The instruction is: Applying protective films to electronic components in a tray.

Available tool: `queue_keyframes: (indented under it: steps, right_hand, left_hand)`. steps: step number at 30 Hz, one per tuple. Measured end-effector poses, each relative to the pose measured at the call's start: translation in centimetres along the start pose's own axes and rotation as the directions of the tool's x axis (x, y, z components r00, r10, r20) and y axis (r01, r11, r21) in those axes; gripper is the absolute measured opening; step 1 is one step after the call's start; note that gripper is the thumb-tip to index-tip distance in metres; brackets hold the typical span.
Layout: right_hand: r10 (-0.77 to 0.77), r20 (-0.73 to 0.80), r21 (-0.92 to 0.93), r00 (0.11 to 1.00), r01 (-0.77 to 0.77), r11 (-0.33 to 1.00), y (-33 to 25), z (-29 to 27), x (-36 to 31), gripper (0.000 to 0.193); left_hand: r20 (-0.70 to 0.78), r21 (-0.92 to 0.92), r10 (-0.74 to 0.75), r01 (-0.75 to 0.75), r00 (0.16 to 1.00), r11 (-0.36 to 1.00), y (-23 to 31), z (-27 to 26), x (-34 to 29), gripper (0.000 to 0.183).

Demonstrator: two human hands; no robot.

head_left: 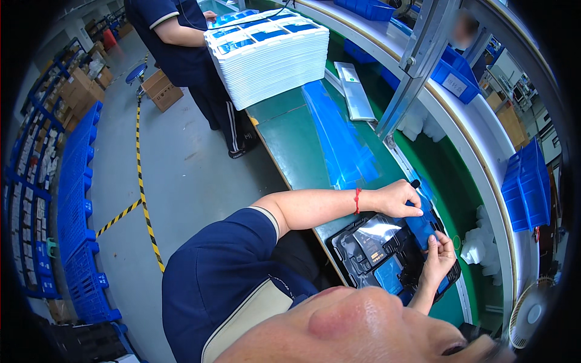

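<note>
A flat blue piece [420, 231], shiny like film, is between my two hands above a black tray. My left hand [396, 199], a red cord round its wrist, is closed with its thumb at the piece's far end. A small black end [415, 183] shows beside its knuckles; what it belongs to is hidden. My right hand [439, 259] pinches the piece's near right edge between thumb and fingers. Under them the black tray [336, 247] holds a dark part with a clear, glossy cover [372, 239] and a blue-filmed part [390, 275].
Blue film [339, 139] lies on the green bench beyond the tray, near a pale flat box [354, 91]. Farther off stands a tall stack of white trays [275, 66], a person beside it. A metal post [414, 66] and curved shelf with blue bins [457, 75] border the right.
</note>
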State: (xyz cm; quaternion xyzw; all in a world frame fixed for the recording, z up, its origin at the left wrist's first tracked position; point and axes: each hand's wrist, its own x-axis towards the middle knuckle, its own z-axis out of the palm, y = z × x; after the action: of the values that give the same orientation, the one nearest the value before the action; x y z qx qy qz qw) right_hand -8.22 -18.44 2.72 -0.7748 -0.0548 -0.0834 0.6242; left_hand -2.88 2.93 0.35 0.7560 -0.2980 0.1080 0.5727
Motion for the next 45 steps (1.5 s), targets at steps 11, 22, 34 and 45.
queue_keyframes:
  steps: [11,22,34,45]
  right_hand:
    - [0.066,-0.015,0.057,0.998,-0.065,0.996,0.1,-1.0,-0.2,0.008]
    - [0.106,-0.173,0.096,0.979,-0.090,0.991,-3.5,-2.6,-1.3,0.008]
    - [0.460,0.059,0.089,0.886,-0.464,0.881,-2.3,4.7,-8.2,0.014]
    - [0.382,0.041,0.001,0.923,-0.383,0.924,-1.9,5.4,-8.5,0.014]
  left_hand:
    - [-0.022,0.030,-0.046,0.046,0.999,0.998,0.2,0.0,0.3,0.018]
    - [-0.533,0.373,0.202,0.013,0.822,0.928,-4.3,-4.1,2.0,0.022]
    - [-0.423,0.405,0.253,-0.068,0.870,0.912,-3.9,-2.7,2.0,0.019]
    - [-0.387,0.413,0.184,-0.008,0.904,0.911,-2.7,-3.3,1.8,0.017]
